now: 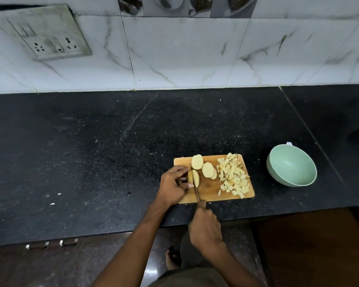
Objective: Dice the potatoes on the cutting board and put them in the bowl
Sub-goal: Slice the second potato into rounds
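Observation:
A wooden cutting board lies on the black counter. On its left part, my left hand grips a potato piece. My right hand holds a knife by its handle, and the knife blade stands in the cut between that piece and a slice falling to its right. A potato half and stacked slices lie further back. A pile of diced potato covers the board's right side. The mint-green bowl stands to the right, with nothing in it.
The counter's front edge runs just below the board. A tiled wall with a socket plate rises behind the counter. Drawer handles show under the counter at the left. My foot is on the floor below.

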